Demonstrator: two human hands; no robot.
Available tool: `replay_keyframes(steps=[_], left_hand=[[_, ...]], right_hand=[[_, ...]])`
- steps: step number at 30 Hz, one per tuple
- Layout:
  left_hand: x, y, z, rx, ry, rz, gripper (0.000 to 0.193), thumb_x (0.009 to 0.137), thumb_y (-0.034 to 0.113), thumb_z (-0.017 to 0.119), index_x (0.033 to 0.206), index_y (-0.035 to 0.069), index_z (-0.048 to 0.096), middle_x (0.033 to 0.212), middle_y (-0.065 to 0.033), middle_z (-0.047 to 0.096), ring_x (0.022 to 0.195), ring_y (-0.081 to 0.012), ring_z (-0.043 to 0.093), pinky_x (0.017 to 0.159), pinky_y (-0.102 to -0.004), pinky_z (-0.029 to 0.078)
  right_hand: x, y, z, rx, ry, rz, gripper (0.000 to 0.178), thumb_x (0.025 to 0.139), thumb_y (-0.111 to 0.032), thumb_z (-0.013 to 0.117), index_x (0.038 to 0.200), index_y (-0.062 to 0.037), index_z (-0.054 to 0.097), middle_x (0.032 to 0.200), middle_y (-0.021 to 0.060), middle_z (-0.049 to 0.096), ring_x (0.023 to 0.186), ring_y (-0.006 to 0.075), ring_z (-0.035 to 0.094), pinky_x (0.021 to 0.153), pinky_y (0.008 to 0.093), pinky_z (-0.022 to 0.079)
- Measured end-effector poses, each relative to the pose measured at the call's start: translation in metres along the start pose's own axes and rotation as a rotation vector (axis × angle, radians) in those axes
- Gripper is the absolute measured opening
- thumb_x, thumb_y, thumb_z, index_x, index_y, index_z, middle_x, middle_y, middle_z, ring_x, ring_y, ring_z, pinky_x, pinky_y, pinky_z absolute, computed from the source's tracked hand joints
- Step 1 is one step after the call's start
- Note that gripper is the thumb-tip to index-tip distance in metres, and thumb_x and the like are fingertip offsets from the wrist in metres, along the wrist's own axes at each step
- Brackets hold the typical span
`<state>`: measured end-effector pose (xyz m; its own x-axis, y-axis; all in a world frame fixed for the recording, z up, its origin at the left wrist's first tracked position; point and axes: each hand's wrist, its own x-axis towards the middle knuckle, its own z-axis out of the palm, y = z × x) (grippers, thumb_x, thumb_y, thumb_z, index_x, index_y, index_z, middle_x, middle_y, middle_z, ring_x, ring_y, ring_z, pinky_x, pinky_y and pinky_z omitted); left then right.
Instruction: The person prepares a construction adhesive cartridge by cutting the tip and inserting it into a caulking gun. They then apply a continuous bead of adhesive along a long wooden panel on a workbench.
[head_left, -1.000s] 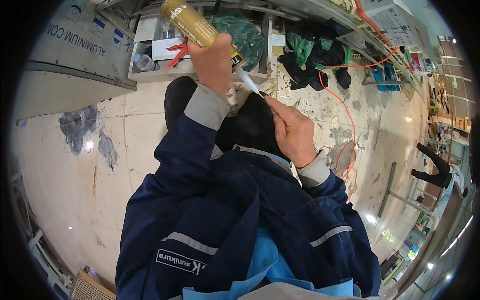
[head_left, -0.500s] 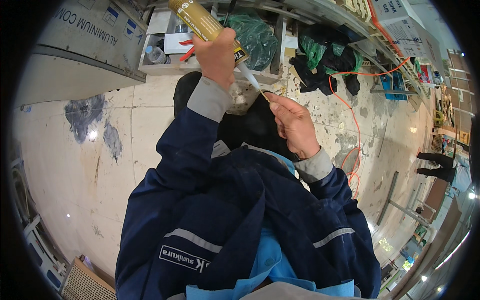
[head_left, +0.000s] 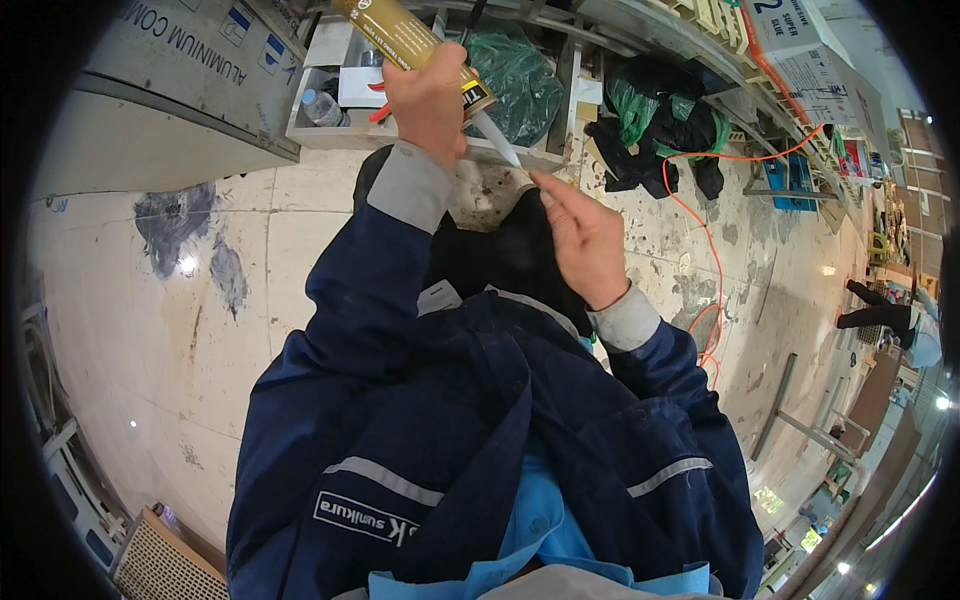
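Right fingers [head_left: 560, 195] shifted forward, possibly touching nozzle [head_left: 497, 137] (left hand [head_left: 428, 105] gripping cartridge [head_left: 398, 37]).

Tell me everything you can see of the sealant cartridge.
The sealant cartridge is a gold-brown cylinder with pale print, a black-and-yellow band and a tapered, whitish, plastic-looking nozzle. The left hand grips its body, hiding part of it. It slants, nozzle toward the lower right; the picture's top edge cuts off its other end. The nozzle tip is close to the right hand; contact is unclear.
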<state>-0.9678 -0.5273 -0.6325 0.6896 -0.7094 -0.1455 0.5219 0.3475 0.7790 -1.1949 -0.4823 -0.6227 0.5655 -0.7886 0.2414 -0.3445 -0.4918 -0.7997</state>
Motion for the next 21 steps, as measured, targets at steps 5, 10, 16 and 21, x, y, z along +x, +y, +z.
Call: replay_keyframes(steps=[5, 10, 16, 21], left_hand=[[0.0, 0.01, 0.005, 0.042, -0.016, 0.1, 0.013, 0.085, 0.008, 0.065, 0.092, 0.0, 0.057, 0.078, -0.0103, 0.062, 0.066, -0.0205, 0.066, 0.056, -0.0373, 0.059], [-0.004, 0.013, 0.012, -0.063, -0.05, 0.182, 0.013, 0.086, 0.008, 0.065, 0.093, 0.0, 0.058, 0.075, -0.01, 0.061, 0.062, -0.0215, 0.065, 0.056, -0.0384, 0.059], [0.008, 0.019, 0.004, 0.073, -0.159, 0.152, 0.016, 0.086, 0.008, 0.065, 0.097, 0.001, 0.056, 0.078, -0.0106, 0.061, 0.064, -0.0219, 0.065, 0.056, -0.0395, 0.059], [-0.001, 0.011, 0.004, -0.024, -0.084, 0.153, 0.014, 0.087, 0.009, 0.064, 0.095, 0.001, 0.058, 0.075, -0.0106, 0.062, 0.061, -0.0218, 0.064, 0.056, -0.0388, 0.059]], right_hand=[[0.008, -0.004, -0.001, -0.2, 0.043, -0.217, 0.032, 0.098, -0.009, 0.062, 0.13, -0.0048, 0.066, 0.07, -0.0033, 0.058, 0.061, 0.0128, 0.058, 0.052, 0.0299, 0.047], [0.014, -0.003, -0.002, 0.711, -0.106, 0.689, 0.033, 0.094, -0.004, 0.062, 0.126, -0.01, 0.069, 0.075, 0.0096, 0.066, 0.063, 0.024, 0.064, 0.058, 0.0356, 0.051], [0.013, -0.002, 0.008, -0.201, 0.091, -0.261, 0.028, 0.1, -0.013, 0.061, 0.125, -0.0017, 0.068, 0.082, 0.0006, 0.069, 0.069, 0.0135, 0.064, 0.059, 0.0339, 0.05], [0.012, -0.002, 0.01, 0.464, -0.074, 0.451, 0.028, 0.099, -0.011, 0.061, 0.125, -0.0049, 0.068, 0.093, 0.0109, 0.074, 0.079, 0.0197, 0.071, 0.066, 0.0332, 0.054]])
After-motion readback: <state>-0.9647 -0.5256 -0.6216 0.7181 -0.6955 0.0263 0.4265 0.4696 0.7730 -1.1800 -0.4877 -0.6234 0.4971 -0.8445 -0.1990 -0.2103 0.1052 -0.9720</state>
